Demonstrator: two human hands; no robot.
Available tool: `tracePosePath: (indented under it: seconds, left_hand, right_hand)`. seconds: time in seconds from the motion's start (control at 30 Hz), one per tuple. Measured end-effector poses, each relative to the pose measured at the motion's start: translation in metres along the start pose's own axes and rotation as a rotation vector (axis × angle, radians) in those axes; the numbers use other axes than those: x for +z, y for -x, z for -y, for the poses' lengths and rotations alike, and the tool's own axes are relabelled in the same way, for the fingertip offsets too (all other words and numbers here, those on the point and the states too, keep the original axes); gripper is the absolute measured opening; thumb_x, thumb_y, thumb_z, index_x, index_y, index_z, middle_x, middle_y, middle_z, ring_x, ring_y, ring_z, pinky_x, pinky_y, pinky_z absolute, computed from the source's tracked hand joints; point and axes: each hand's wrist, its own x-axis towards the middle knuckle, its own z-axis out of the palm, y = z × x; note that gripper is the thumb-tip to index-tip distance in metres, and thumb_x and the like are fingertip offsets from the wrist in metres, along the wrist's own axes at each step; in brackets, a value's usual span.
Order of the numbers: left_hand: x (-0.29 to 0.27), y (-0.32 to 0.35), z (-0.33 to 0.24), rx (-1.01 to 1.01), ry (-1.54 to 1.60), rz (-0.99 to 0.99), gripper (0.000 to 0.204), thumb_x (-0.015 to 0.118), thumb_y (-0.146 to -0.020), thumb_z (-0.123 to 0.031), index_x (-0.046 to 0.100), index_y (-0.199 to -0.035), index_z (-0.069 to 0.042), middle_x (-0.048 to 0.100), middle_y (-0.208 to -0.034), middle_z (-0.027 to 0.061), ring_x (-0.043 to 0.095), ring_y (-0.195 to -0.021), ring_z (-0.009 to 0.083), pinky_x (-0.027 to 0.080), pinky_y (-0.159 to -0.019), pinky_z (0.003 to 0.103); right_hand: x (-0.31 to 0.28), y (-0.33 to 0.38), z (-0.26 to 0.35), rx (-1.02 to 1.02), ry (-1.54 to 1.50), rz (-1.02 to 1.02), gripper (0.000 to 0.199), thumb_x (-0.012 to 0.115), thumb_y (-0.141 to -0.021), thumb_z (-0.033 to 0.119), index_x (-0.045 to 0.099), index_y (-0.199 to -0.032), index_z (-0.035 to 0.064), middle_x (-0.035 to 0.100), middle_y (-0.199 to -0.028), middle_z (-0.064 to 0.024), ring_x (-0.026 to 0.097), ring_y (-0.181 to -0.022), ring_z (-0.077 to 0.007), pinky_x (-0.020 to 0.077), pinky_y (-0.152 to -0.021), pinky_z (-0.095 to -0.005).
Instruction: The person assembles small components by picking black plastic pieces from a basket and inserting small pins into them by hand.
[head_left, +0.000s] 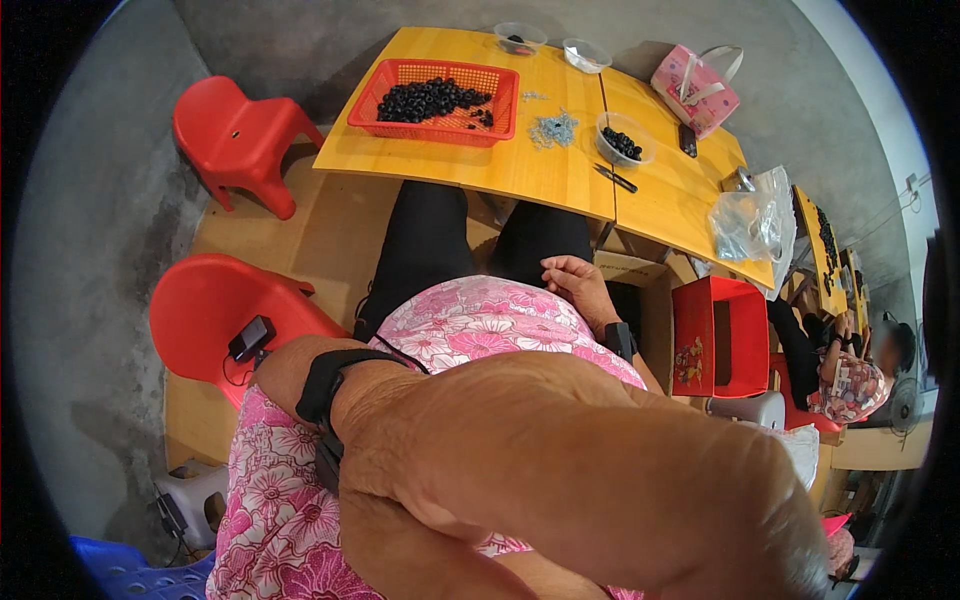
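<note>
Two red plastic chairs stand at the left on the grey concrete floor: a small one near the wall and a larger one just beside the person's hip, with a small black device lying on its seat. Right of them runs a yellow wooden table, made of two boards set edge to edge. On its left board sits a red mesh basket holding black beads, then a heap of small metal pieces, a clear bowl of black beads and a black hand tool. A pink bag and a clear plastic bag lie farther right.

Below the table, the left hand is raised close to the camera, filling the lower frame; whether its fingers are spread or closed cannot be told. The right hand rests loosely curled on the lap, holding nothing, well apart from the basket. A red box stands at the right, and another person sits beyond it.
</note>
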Motion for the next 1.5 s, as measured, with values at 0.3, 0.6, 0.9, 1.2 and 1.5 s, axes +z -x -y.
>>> tracePosePath:
  seconds: [0.3,0.6,0.9,1.2,1.5]
  left_hand:
    - [0.0,0.002,0.003,-0.009,0.038,0.007,0.039,0.051,-0.089,-0.016,0.048,-0.118,0.011,0.056,-0.111,0.0244,0.057,-0.1,0.0376,0.046,-0.084,0.042]
    - [-0.003,0.001,0.005,-0.018,0.083,0.022,0.038,0.051,-0.09,-0.015,0.049,-0.117,0.011,0.057,-0.11,0.0246,0.058,-0.1,0.0371,0.046,-0.084,0.041]
    - [-0.004,0.003,0.001,-0.027,0.126,0.033,0.036,0.051,-0.09,-0.013,0.05,-0.116,0.011,0.057,-0.11,0.0248,0.058,-0.1,0.0366,0.047,-0.084,0.04]
    - [-0.005,0.001,0.018,-0.045,0.147,0.074,0.034,0.051,-0.09,-0.012,0.05,-0.115,0.011,0.058,-0.109,0.025,0.059,-0.1,0.0361,0.048,-0.083,0.039]
    - [-0.009,0.0,0.019,-0.05,0.201,0.072,0.033,0.05,-0.09,-0.011,0.051,-0.114,0.011,0.058,-0.109,0.0252,0.059,-0.1,0.0356,0.049,-0.083,0.038]
  right_hand:
    - [0.003,0.004,-0.003,-0.005,0.001,0.002,0.016,0.057,-0.089,0.002,0.063,-0.103,-0.0003,0.063,-0.084,-0.0034,0.055,-0.067,-0.0072,0.0468,-0.064,-0.0187]
    - [-0.001,0.002,-0.001,-0.012,0.01,0.001,0.015,0.057,-0.089,0.002,0.064,-0.102,0.0004,0.063,-0.083,-0.003,0.055,-0.067,-0.0069,0.0468,-0.064,-0.0186]
    - [0.001,0.004,0.0,-0.01,0.006,-0.009,0.014,0.056,-0.089,0.002,0.064,-0.101,0.0005,0.063,-0.082,-0.0027,0.055,-0.066,-0.0071,0.0463,-0.062,-0.0185]
    - [0.003,0.002,0.0,0.003,0.0,0.014,0.015,0.056,-0.089,0.002,0.062,-0.103,-0.0009,0.062,-0.083,-0.0034,0.054,-0.067,-0.0074,0.0464,-0.064,-0.0188]
    - [0.001,0.003,0.001,0.0,0.006,-0.007,0.015,0.056,-0.089,0.002,0.063,-0.101,-0.0004,0.063,-0.082,-0.0034,0.054,-0.066,-0.0073,0.0464,-0.064,-0.0187]
